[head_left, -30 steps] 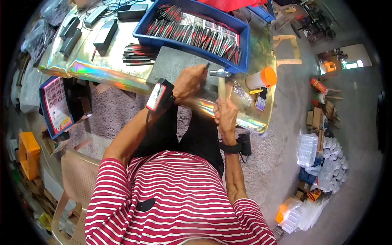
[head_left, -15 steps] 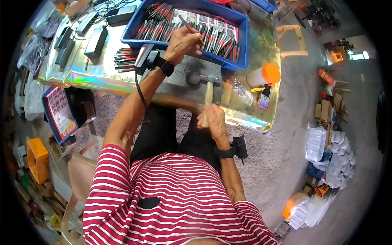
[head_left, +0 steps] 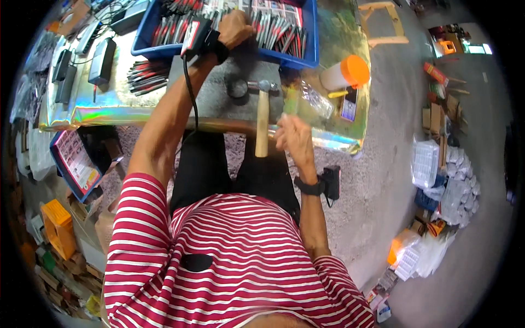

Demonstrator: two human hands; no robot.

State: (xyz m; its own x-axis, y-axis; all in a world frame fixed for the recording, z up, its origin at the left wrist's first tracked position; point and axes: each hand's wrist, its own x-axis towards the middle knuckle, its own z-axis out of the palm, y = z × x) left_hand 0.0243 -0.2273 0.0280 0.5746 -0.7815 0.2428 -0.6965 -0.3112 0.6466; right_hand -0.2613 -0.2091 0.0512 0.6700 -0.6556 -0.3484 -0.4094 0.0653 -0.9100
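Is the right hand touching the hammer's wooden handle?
Apart. The head view shows a narrow gap between the right hand and the wooden handle beside it.

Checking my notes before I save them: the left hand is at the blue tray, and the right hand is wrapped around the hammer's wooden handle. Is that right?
Not quite. The head view shows the right hand beside the hammer, not wrapped around its wooden handle. The left hand is at the blue tray, as you said.
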